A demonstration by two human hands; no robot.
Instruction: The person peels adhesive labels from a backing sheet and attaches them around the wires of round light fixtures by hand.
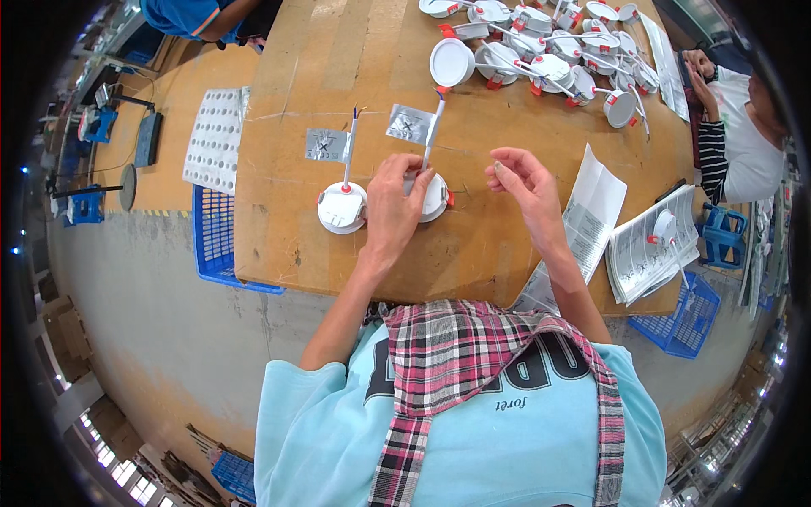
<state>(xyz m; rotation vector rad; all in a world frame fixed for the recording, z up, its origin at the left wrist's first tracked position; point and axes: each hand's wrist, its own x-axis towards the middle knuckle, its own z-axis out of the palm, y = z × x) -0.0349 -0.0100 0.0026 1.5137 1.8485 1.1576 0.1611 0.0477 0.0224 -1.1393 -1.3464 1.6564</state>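
Two round white downlights with red-tipped clips lie on the table before me. The left downlight [340, 213] has a white cable pointing away from me, with a silver label [327, 144] stuck to it like a flag. My left hand [394, 203] is closed over the left edge of the second downlight [436, 199], its thumb and fingers partly covering it. That one's cable also bears a silver label [409, 124]. To the right, my right hand [530, 193] hovers above the table, fingers loosely curled and apart, with nothing visible in them.
Several more downlights [549, 72] are heaped at the far right. Label sheets [583, 224] and a stack of sheets [646, 253] lie right, a downlight [666, 226] on the stack. A blue crate [215, 241] stands by the left edge. A person [752, 127] sits at right.
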